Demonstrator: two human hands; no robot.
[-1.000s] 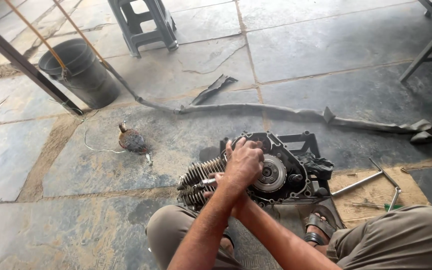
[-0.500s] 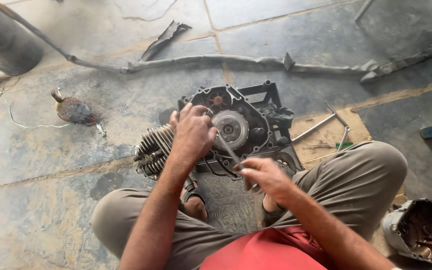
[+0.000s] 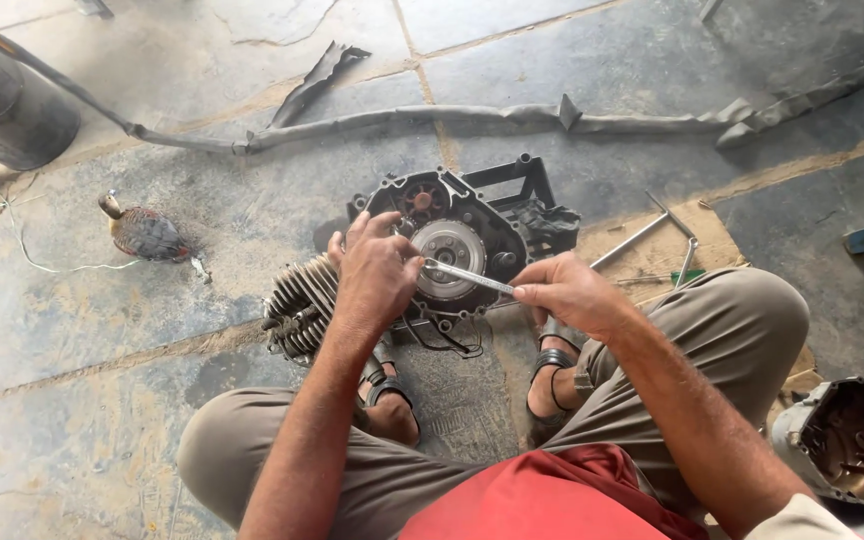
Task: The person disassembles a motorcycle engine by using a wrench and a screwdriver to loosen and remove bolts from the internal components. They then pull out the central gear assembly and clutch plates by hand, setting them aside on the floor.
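The right hand (image 3: 572,292) had pulled back and now gripped a thin metal tool (image 3: 467,276), its tip at the engine (image 3: 447,250), while the left hand (image 3: 377,270) stayed curled on it.

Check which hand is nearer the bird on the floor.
Left. The left hand rests on the engine, on the side facing the bird, though well apart from it. The right hand holds a metal tool on the engine's far side.
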